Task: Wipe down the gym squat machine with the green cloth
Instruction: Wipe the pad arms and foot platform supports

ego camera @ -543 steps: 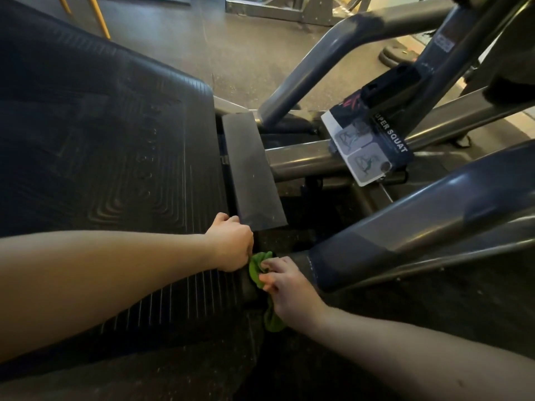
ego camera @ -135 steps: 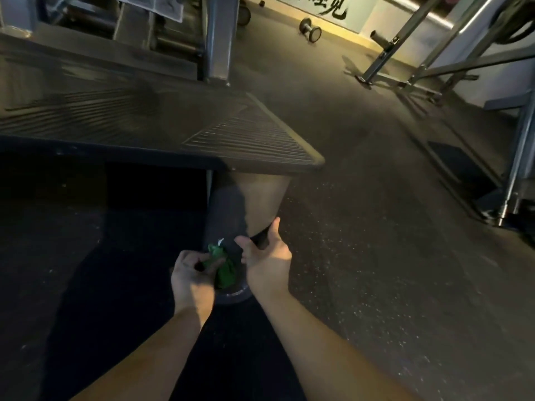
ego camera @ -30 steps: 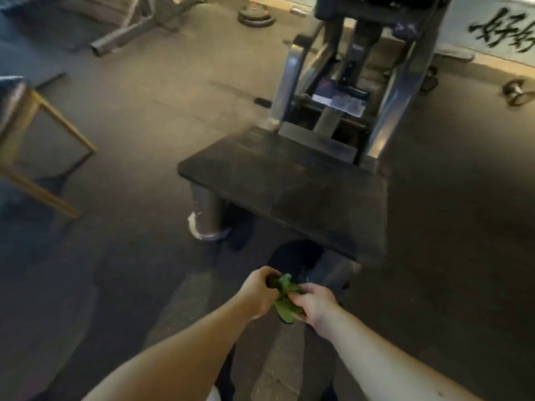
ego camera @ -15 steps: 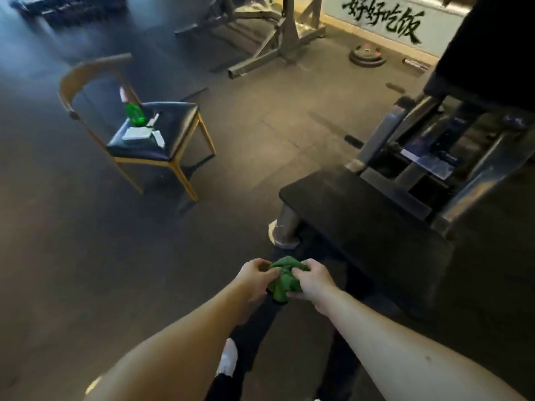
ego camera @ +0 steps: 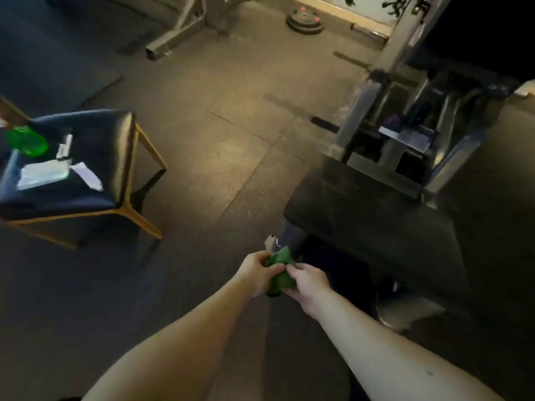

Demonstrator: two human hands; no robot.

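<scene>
One chair (ego camera: 110,146) and the squat machine (ego camera: 362,221) stand on dark flooring (ego camera: 231,140).

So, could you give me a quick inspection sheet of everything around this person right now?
Surface: dark rubber floor, with seams showing between the mats.
Job's things: green cloth bunched up between both hands; squat machine to the right, its black footplate not touched.
Clutter: chair on the left, carrying a green bottle and white papers.
Hands: left hand and right hand both grip the cloth.
Cables: nothing seen.
Surroundings: weight plates stacked on the floor far ahead; another metal frame to their left.
</scene>
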